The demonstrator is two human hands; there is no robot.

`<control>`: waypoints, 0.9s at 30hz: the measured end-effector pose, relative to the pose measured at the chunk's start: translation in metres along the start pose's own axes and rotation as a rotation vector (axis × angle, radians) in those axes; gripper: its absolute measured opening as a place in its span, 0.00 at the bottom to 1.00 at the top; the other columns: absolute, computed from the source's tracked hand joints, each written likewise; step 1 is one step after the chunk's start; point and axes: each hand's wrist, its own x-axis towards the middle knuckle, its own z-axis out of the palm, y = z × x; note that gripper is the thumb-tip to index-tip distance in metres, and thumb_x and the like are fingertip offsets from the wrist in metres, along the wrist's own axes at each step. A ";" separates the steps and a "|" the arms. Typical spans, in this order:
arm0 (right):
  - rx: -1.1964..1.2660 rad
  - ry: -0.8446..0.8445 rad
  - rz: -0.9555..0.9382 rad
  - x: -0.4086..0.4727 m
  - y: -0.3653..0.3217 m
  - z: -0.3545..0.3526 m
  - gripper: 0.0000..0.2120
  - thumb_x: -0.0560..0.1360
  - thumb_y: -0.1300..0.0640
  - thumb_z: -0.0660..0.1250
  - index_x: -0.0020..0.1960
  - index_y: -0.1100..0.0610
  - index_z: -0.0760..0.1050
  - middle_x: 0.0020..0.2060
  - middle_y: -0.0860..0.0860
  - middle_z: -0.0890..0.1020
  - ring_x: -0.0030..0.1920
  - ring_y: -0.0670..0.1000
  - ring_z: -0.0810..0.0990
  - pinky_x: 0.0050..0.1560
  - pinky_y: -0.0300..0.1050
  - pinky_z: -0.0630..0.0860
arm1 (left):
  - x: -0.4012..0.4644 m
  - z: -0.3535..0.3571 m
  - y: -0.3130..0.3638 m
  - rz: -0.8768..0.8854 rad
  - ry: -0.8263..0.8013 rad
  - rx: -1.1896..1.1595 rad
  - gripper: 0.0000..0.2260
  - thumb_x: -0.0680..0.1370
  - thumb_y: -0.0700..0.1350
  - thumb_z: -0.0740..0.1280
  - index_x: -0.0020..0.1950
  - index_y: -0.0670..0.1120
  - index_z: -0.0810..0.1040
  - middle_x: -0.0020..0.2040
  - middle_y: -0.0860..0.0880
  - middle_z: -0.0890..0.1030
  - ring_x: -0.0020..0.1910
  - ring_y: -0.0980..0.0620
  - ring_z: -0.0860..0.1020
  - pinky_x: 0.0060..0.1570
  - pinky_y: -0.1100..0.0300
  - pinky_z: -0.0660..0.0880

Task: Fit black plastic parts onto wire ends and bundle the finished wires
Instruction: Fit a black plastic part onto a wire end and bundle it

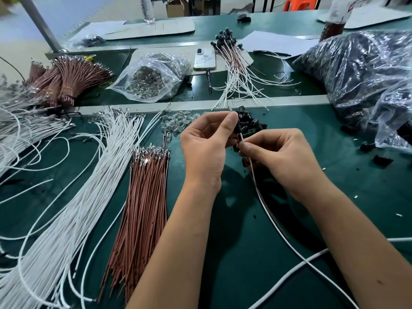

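While the head view took in the whole green counter (312, 134), the work itself sat just above the middle of the frame, where the two hands met. The left hand (205, 143) was raised with its thumb and forefinger pinched on a small black plastic part (237, 128). The right hand (278, 152) sat just beside and slightly lower, its fingertips (245, 150) pinched on a white wire (267, 210) close to its end.

The relation that mattered was the line between the two pinches. The part lay up and to the left of the right fingertips, and the short stretch of wire between them ran along that same slant, so the wire's long axis pointed straight into the part. The rest of the wire trailed away toward the lower right of the frame, under the right forearm. Judging by this, the coming push would run along the slant, the right hand feeding and the left bracing. Whether the wire end was already seated in the part I could not tell.

Directly behind the hands lay a heap of loose black parts (253, 126), nearer the left hand. Left of centre lay a sheaf of brown wires (142, 201) and a fan of white wires (89, 175). At upper centre right rested a pile of finished wires (238, 70), black caps uppermost, well apart from the hands.
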 end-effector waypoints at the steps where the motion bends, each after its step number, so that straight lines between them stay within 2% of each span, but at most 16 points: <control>1: -0.031 0.000 -0.015 0.000 0.000 -0.001 0.01 0.75 0.58 0.78 0.44 0.53 0.87 0.37 0.53 0.87 0.36 0.47 0.83 0.41 0.43 0.82 | 0.000 0.000 -0.001 0.023 -0.010 0.013 0.06 0.76 0.36 0.74 0.40 0.45 0.84 0.35 0.50 0.83 0.33 0.55 0.78 0.34 0.62 0.76; 4: -0.148 0.008 -0.077 0.000 0.000 -0.003 0.03 0.76 0.56 0.77 0.44 0.49 0.87 0.35 0.53 0.86 0.34 0.46 0.80 0.39 0.46 0.79 | 0.000 0.001 0.000 0.064 -0.034 0.036 0.06 0.76 0.36 0.74 0.41 0.45 0.84 0.35 0.51 0.83 0.33 0.56 0.79 0.34 0.63 0.76; 5: -0.190 0.007 -0.100 0.000 -0.001 -0.003 0.02 0.76 0.55 0.77 0.44 0.49 0.87 0.34 0.54 0.86 0.33 0.48 0.78 0.38 0.47 0.78 | 0.000 0.001 0.000 0.071 -0.035 0.035 0.06 0.76 0.35 0.74 0.41 0.45 0.84 0.35 0.51 0.83 0.33 0.56 0.79 0.34 0.63 0.76; 8: -0.244 -0.009 -0.135 0.000 0.000 -0.002 0.03 0.76 0.53 0.76 0.45 0.50 0.87 0.35 0.57 0.85 0.35 0.61 0.81 0.40 0.60 0.80 | 0.002 -0.001 -0.001 0.082 -0.027 0.020 0.06 0.76 0.35 0.74 0.41 0.45 0.84 0.35 0.51 0.83 0.34 0.56 0.79 0.35 0.63 0.76; 10: -0.243 -0.008 -0.145 0.000 0.001 -0.001 0.02 0.77 0.54 0.76 0.46 0.52 0.87 0.36 0.55 0.86 0.38 0.63 0.82 0.42 0.63 0.80 | 0.003 -0.001 -0.001 0.090 -0.038 0.015 0.05 0.76 0.35 0.74 0.42 0.44 0.84 0.35 0.50 0.83 0.34 0.55 0.79 0.35 0.63 0.76; 12: -0.247 -0.013 -0.150 0.001 0.000 -0.001 0.02 0.77 0.57 0.76 0.47 0.54 0.87 0.38 0.52 0.87 0.41 0.63 0.84 0.45 0.62 0.80 | 0.002 -0.001 0.000 0.110 -0.059 0.036 0.05 0.75 0.35 0.74 0.42 0.43 0.83 0.35 0.50 0.83 0.35 0.54 0.78 0.35 0.62 0.76; 17: -0.318 -0.063 -0.187 0.002 -0.004 -0.001 0.02 0.77 0.61 0.75 0.47 0.58 0.88 0.40 0.47 0.86 0.43 0.52 0.84 0.49 0.54 0.80 | 0.002 -0.004 0.001 0.108 -0.069 0.074 0.04 0.75 0.36 0.75 0.42 0.44 0.84 0.36 0.50 0.84 0.36 0.54 0.80 0.36 0.62 0.77; 22: -0.436 -0.105 -0.194 0.002 -0.008 -0.002 0.03 0.76 0.62 0.76 0.45 0.56 0.88 0.36 0.45 0.84 0.37 0.44 0.80 0.41 0.40 0.73 | 0.005 -0.008 0.000 0.020 -0.106 0.148 0.03 0.74 0.37 0.76 0.43 0.43 0.85 0.36 0.47 0.84 0.35 0.53 0.79 0.35 0.62 0.76; 25: -0.516 -0.152 -0.189 -0.001 -0.011 -0.003 0.06 0.76 0.61 0.75 0.42 0.52 0.87 0.36 0.45 0.86 0.39 0.47 0.83 0.43 0.45 0.77 | 0.007 -0.010 -0.002 0.000 -0.140 0.244 0.04 0.74 0.37 0.76 0.40 0.44 0.84 0.34 0.48 0.83 0.31 0.54 0.76 0.31 0.63 0.74; 27: -0.546 -0.169 -0.168 -0.001 -0.013 -0.005 0.08 0.75 0.61 0.75 0.41 0.50 0.86 0.34 0.46 0.85 0.36 0.47 0.82 0.40 0.45 0.76 | 0.008 -0.012 -0.002 -0.012 -0.152 0.272 0.05 0.74 0.38 0.76 0.39 0.45 0.84 0.34 0.48 0.83 0.31 0.55 0.76 0.30 0.63 0.74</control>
